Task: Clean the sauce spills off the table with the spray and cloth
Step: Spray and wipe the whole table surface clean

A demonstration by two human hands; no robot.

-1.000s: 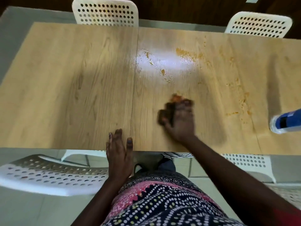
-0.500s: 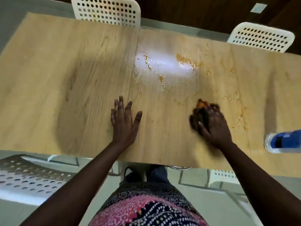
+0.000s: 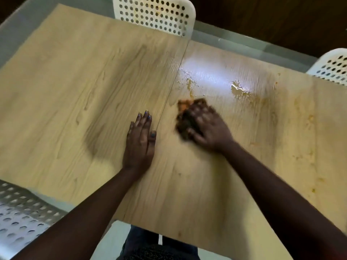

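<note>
My right hand [image 3: 208,128] grips a dark, sauce-stained cloth [image 3: 185,109] and presses it on the light wooden table [image 3: 75,91], just right of the centre seam. It is blurred. Orange sauce spills lie beyond it: a streak [image 3: 190,85] close to the cloth and a wet patch [image 3: 239,90] further right, inside a shiny wet area. Fainter orange smears [image 3: 309,117] run down the right side. My left hand [image 3: 140,141] rests flat on the table, fingers straight, left of the seam. The spray bottle is out of view.
A white perforated chair [image 3: 155,14] stands at the far edge, another [image 3: 336,66] at the far right. A third perforated chair seat [image 3: 20,216] is at the near left, below the table's front edge [image 3: 169,233].
My right hand has swept the cloth left and away from me, toward the seam and the far spills. My left hand stays flat on the table. The view shifted left, losing the spray bottle.
</note>
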